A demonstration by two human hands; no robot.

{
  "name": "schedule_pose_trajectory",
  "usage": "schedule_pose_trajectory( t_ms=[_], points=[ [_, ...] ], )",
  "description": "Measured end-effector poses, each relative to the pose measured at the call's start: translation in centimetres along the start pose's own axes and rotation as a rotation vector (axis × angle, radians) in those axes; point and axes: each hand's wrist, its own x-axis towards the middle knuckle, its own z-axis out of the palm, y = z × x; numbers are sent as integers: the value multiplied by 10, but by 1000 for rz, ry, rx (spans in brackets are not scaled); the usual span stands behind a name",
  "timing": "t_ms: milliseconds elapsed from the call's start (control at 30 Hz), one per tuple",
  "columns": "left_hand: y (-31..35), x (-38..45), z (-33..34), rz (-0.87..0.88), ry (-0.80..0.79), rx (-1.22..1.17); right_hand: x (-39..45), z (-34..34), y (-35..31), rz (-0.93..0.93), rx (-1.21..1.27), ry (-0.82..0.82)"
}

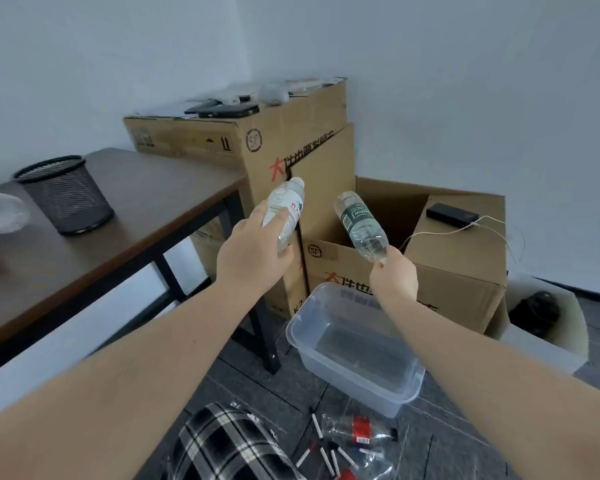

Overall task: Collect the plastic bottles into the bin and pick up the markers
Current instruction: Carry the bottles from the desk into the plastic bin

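While both hands' fingers grip bottles, red-labelled bottle (284, 211) left, green-labelled bottle (361, 226) right, the clear bin (312, 344) sits below them, nearer the right hand (394, 277).

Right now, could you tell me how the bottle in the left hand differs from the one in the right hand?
The white-labelled bottle has a white and red label, while the green-labelled bottle has a dark green one. The left hand wraps the first around its lower body; the right hand pinches the second by its bottom end. Both are clear plastic, tilted, held above the clear bin.
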Motion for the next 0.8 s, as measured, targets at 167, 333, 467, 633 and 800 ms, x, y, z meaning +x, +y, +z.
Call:
schedule_pose_trajectory(
  t_ms=[167,333,467,633,800],
  points=[
    [16,7,69,31,-114,-10,25,23,71,181,-135,-107],
    [23,17,117,53,-185,-46,43,47,124,305,-269,-182],
    [23,19,146,55,-248,-56,46,74,152,386,-321,-262],
    [21,14,178,79,-308,-69,45,102,177,462,-294,-279],
    [22,7,204,77,-374,-101,50,116,192,563,-201,-289]
  ],
)
